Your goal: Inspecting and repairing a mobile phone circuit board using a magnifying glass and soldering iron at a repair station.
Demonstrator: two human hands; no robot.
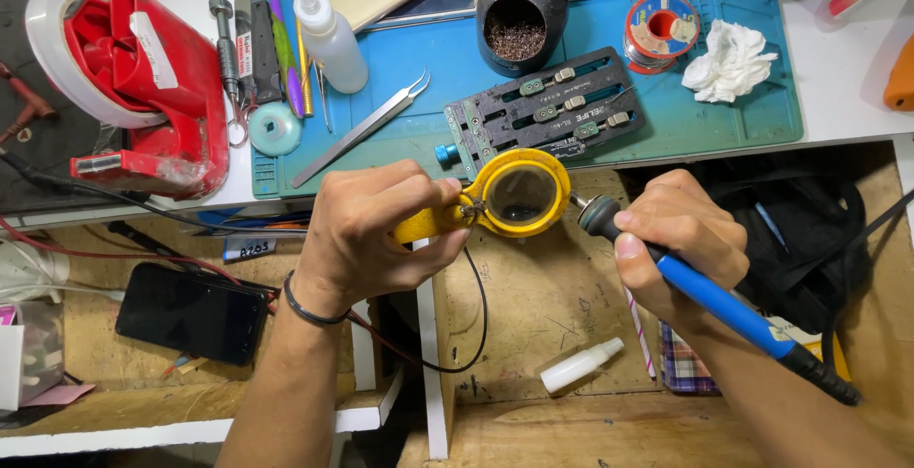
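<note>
Now, mid-frame | our left hand (367, 235) grips tight the yellow magnifier (505, 199) | our right hand (681, 239) wraps the blue soldering iron (709, 298), tip hidden behind the lens rim | we should keep both hands steady and the tip off the black wire (476, 320)

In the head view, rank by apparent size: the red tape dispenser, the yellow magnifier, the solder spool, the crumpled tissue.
1. Red tape dispenser.
2. Yellow magnifier, in the left hand; nearer the camera, so it looks enlarged.
3. Crumpled tissue and solder spool: too alike to rank.
</note>
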